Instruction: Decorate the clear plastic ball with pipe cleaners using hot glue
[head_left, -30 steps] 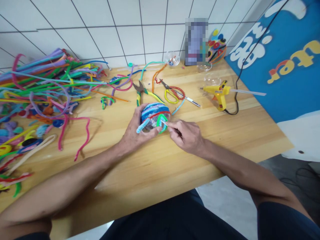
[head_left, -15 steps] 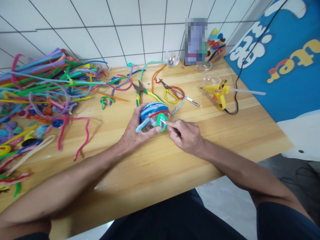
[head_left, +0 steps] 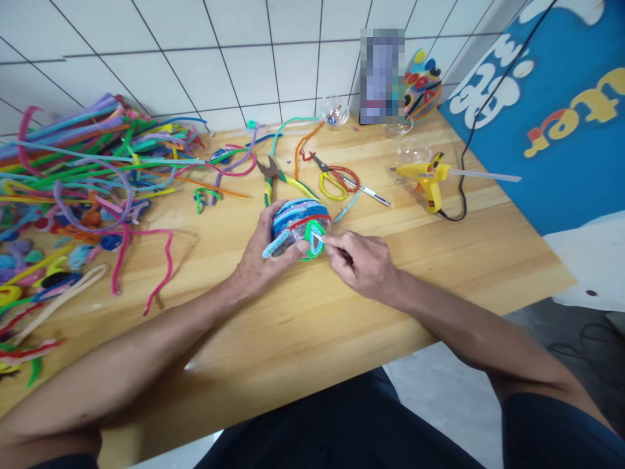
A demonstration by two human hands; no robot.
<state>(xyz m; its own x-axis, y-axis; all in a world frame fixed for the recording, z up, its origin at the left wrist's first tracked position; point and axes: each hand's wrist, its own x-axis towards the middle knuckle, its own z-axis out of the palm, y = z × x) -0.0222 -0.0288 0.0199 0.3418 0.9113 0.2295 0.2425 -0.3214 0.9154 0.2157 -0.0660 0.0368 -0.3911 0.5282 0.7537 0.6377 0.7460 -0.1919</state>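
Observation:
My left hand (head_left: 258, 255) is closed around a clear ball wrapped in blue, purple and red pipe cleaners (head_left: 301, 212). Its thumb presses the near side, beside a ring of green pipe cleaner (head_left: 307, 228) with light blue inside. A light blue pipe cleaner end (head_left: 276, 243) sticks out toward the lower left. Pinched between thumb and forefinger, my right hand (head_left: 364, 264) has a thin white piece (head_left: 319, 239) whose tip meets the middle of the ring. Most of that piece is hidden by the fingers, so its kind is unclear.
Pliers (head_left: 273, 170), scissors (head_left: 336, 181) and a pen (head_left: 374, 194) lie just beyond the ball. A yellow glue gun (head_left: 427, 179) with its cord rests at the right. Pipe cleaners (head_left: 102, 150) heap up on the left. A blurred upright panel (head_left: 381, 78) stands against the tiled wall.
The ball has turned slightly in my left hand, and the ring faces me more openly. My left thumb has drawn back a little to the left. The right hand keeps its pinch.

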